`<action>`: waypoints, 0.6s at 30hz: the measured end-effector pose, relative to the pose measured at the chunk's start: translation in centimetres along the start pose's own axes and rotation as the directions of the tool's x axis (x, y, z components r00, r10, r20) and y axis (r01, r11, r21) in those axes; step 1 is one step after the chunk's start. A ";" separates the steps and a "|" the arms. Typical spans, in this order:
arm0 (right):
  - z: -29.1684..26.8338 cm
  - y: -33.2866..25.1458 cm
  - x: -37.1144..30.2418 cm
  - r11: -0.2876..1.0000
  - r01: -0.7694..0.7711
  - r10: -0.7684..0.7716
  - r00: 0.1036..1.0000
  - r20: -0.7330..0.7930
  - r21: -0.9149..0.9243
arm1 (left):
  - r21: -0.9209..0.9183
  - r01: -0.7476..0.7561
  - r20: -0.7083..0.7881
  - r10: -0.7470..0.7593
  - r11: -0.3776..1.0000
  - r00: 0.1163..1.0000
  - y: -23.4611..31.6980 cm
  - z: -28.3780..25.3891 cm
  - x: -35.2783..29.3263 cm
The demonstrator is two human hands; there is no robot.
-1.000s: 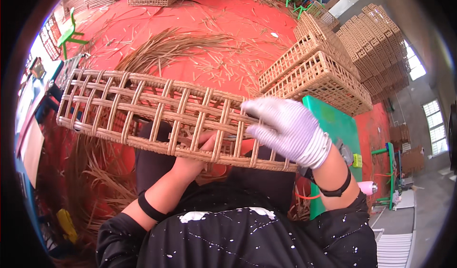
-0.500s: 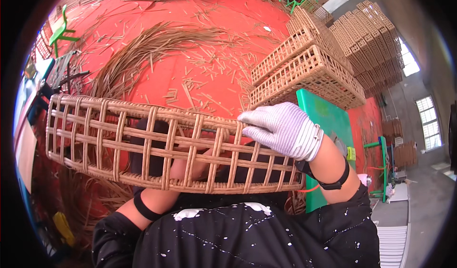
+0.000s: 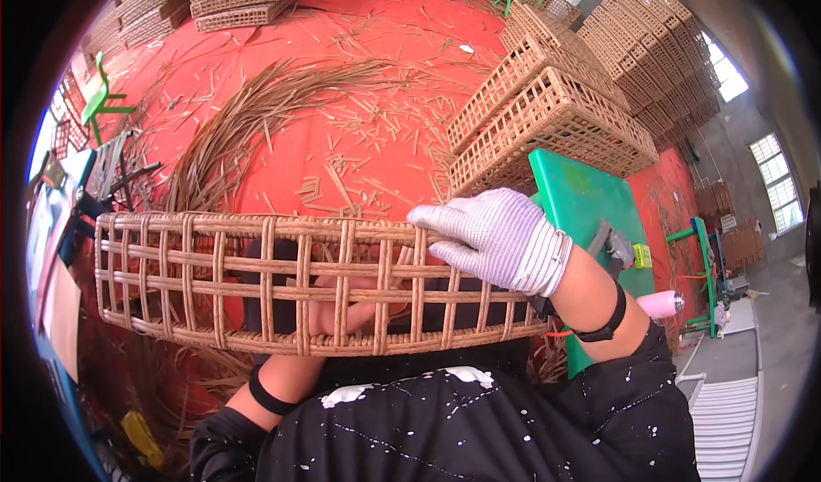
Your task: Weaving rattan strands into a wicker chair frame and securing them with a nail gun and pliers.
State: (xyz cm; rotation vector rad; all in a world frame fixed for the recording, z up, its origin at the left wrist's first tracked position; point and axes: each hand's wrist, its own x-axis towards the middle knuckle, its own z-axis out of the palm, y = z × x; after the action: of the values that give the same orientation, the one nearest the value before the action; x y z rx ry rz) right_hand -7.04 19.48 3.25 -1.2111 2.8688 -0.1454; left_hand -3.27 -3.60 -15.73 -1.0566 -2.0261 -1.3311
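Note:
A long tan woven rattan basket (image 3: 222,223), its side an open lattice, lies across in front of my body. My right hand (image 3: 500,234), in a white-lilac knit glove, is closed on its upper rim right of centre, with thumb and forefinger pinching at a vertical strand. Behind the lattice, my bare left hand (image 3: 327,315) shows in pieces through the gaps. Its fingers point right toward the same strands, but the weave covers most of them, so their grip is unclear.
A green stool (image 3: 590,200) stands at the right, with a metal tool (image 3: 609,244) and a small yellow box (image 3: 641,256) on it. A pink bottle (image 3: 658,304) is beside it. Beyond are stacked woven baskets (image 3: 552,131) and loose rattan strips (image 3: 256,106) over the red floor.
The basket's left end has dropped and its upper rim now runs nearly level. My right hand has shifted slightly left along with it. The surroundings have shifted a little in view.

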 end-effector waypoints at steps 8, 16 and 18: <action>-0.1 0.0 0.0 1.000 0.011 -0.012 1.000 -0.012 -0.020 | -0.436 0.760 0.396 -0.655 0.482 0.643 1.3 -0.1 0.9; 0.1 0.1 0.3 0.999 0.052 -0.052 0.999 -0.007 0.014 | -0.462 0.535 0.172 -0.520 0.707 0.837 0.8 1.1 0.4; -0.1 0.2 0.2 1.000 0.023 -0.023 1.000 0.009 -0.011 | -0.402 0.515 0.169 -0.491 0.757 0.855 2.1 0.5 2.1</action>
State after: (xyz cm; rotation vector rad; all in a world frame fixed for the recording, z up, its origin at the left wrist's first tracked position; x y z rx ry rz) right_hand -7.32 19.42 3.30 -1.2438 2.8527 -0.1249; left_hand -2.71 -1.99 -13.26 -0.7295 -2.2017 -2.1377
